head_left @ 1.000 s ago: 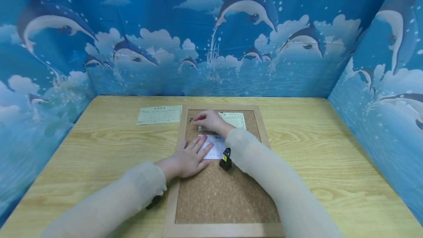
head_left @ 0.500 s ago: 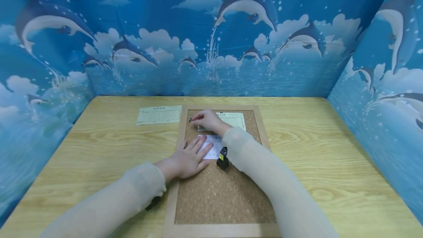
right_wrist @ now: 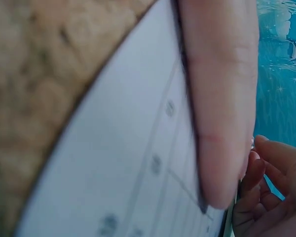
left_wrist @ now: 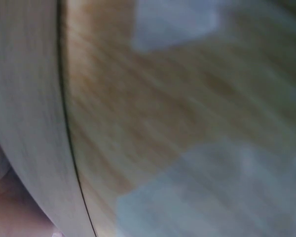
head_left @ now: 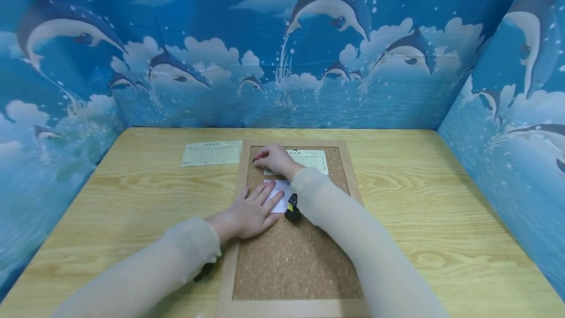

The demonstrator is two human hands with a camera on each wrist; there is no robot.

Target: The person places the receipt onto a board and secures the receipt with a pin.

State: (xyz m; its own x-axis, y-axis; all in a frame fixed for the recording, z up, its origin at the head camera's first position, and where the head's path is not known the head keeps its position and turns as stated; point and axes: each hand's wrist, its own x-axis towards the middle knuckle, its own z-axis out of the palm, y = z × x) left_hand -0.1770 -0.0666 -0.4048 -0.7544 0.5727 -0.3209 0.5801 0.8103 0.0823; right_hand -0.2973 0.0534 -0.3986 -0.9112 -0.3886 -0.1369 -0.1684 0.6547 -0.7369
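Fingers spread, my left hand (head_left: 253,212) lies flat on the lower corkboard and the white printed slip (head_left: 280,205). One of its fingers (right_wrist: 217,123) shows large over the slip in the right wrist view. My right hand (head_left: 279,158) reaches across to the board's upper left corner. Its thumb and index finger pinch a small pushpin (head_left: 253,160) there; a shiny bit of it shows at the fingertips in the right wrist view. Under that hand lies a pale green printed form (head_left: 313,161), partly hidden, with a silver pin (head_left: 295,151) at its top edge.
Left of the board a second green form (head_left: 212,154) lies on the wooden table (head_left: 145,200). The wood-framed corkboard (head_left: 291,269) spans the middle of the table. Another small pin (head_left: 334,150) sits near its upper right corner. A dolphin-print curtain (head_left: 282,107) closes off the back and sides.
My right hand has moved slightly left, and its fingertips now close around the pushpin at the upper left corner. The left hand keeps its place on the slip.
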